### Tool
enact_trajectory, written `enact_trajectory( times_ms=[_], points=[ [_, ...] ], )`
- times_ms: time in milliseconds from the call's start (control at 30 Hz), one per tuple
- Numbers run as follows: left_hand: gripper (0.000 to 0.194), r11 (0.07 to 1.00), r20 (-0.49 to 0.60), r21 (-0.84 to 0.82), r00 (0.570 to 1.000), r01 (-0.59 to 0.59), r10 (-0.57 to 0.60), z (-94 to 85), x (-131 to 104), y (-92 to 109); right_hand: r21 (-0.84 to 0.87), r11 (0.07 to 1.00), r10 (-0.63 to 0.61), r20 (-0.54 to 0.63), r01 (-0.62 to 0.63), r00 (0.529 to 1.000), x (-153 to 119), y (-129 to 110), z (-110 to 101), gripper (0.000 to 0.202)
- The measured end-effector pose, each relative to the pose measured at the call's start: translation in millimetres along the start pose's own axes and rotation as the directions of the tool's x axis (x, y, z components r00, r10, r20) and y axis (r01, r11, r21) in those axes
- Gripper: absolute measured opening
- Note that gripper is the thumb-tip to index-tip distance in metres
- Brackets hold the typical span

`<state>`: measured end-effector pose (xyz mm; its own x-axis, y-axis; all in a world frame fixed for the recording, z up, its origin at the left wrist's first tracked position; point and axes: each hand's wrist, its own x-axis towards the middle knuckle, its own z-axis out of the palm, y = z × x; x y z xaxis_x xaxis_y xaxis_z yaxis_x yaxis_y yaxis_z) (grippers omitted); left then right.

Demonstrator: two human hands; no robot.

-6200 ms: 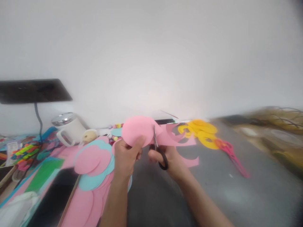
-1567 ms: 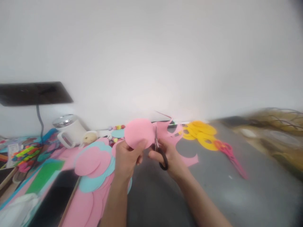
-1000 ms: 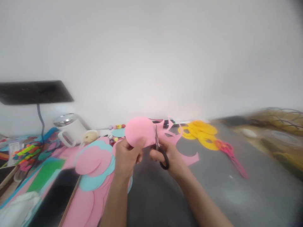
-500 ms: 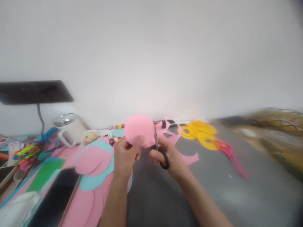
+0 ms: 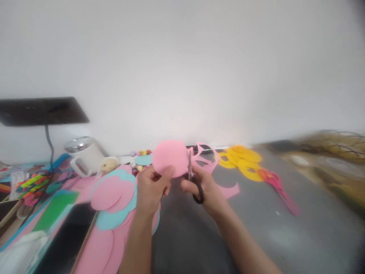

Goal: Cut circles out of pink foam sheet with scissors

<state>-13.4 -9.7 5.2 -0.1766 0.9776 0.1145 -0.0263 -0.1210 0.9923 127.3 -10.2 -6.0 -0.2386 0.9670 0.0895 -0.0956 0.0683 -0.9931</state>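
Note:
My left hand (image 5: 152, 188) pinches the lower edge of a round pink paper piece (image 5: 170, 156), thumb on its face. In my right hand (image 5: 203, 186) is a pair of scissors (image 5: 197, 190) with black handles. Their blades point upward along the right edge of the pink paper piece. Just beyond the scissors are pink paper scraps (image 5: 209, 165) with curved cut-outs. Another curved pink scrap (image 5: 229, 191) lies on the grey table (image 5: 194, 236), right of my right hand.
Left of my arms lie pink and blue paper circles (image 5: 107, 192) and a phone-like black slab (image 5: 67, 236). A white mug (image 5: 88, 158) stands at the back. Yellow paper rings (image 5: 242, 158) and pink scissors (image 5: 278, 186) lie to the right.
The pink paper piece has shifted slightly right and turned, and its lower right edge now looks smoother. The scissors' blades appear closer together and a little lower.

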Motion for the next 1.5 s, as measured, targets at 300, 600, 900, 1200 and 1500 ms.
enact_trajectory(
  times_ms=[300,600,900,1200,1500],
  points=[
    [0.039,1.000,0.036,0.016,0.999,0.021,-0.022,-2.7,2.2,-3.1,0.001,1.000,0.001,0.002,-0.001,1.000,0.8,3.2,-1.8,0.031],
    [0.039,0.999,0.023,0.030,1.000,-0.017,0.016,-2.8,2.2,-3.1,-0.022,0.999,0.035,-0.018,-0.035,0.999,0.7,-1.2,-0.9,0.022],
    [0.038,1.000,-0.010,-0.010,1.000,-0.021,0.021,-1.4,1.3,-1.6,-0.017,0.999,0.031,-0.020,-0.032,0.999,-1.4,-1.0,-0.8,0.019],
    [0.037,1.000,-0.023,-0.026,1.000,0.000,-0.001,0.5,0.8,0.3,-0.014,0.999,0.038,-0.013,-0.039,0.999,-0.9,-0.4,-0.6,0.022],
    [0.037,0.999,-0.054,-0.048,0.999,0.005,-0.007,0.3,0.9,1.4,0.015,0.998,0.069,-0.004,-0.069,0.998,-1.8,-2.2,0.1,0.017]
  ],
)
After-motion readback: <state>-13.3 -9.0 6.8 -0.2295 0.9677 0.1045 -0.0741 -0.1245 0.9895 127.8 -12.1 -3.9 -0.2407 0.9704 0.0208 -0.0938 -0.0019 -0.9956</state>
